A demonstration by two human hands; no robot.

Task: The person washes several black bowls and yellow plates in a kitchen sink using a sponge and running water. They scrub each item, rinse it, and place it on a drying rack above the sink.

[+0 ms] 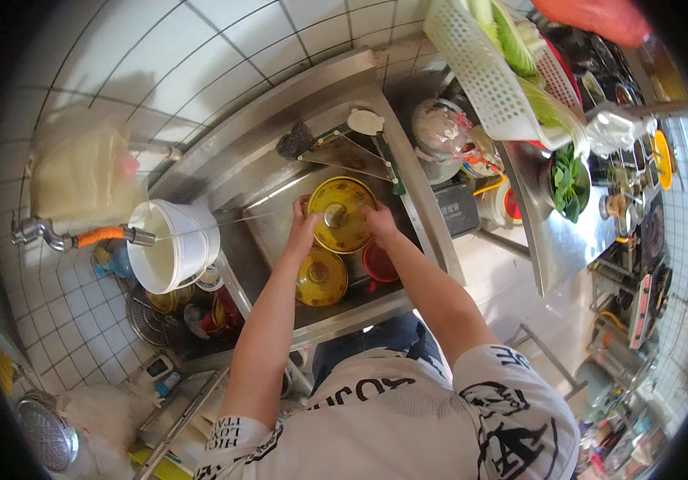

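Note:
My left hand (304, 227) and my right hand (382, 224) grip opposite sides of a round yellow patterned dish (342, 186), held over the stainless steel sink (437, 246). Just below it in the picture, a second yellow patterned dish (322, 285) lies in the sink, partly covered by the held one. A red bowl or cup (381, 264) sits beside that dish, under my right wrist. Towards the sink's far side lie a dark scouring pad (295, 141), a pale oval object (365, 122) and a dark green strip with thin rods (347, 161).
At left, a tap with an orange hose section (99, 236) hangs over a white bucket (197, 234). A white plastic basket (476, 78) of leafy cabbage stands upper right, above a steel table (566, 252) with a bowl of greens (569, 186). A black box (457, 210) is right of the sink.

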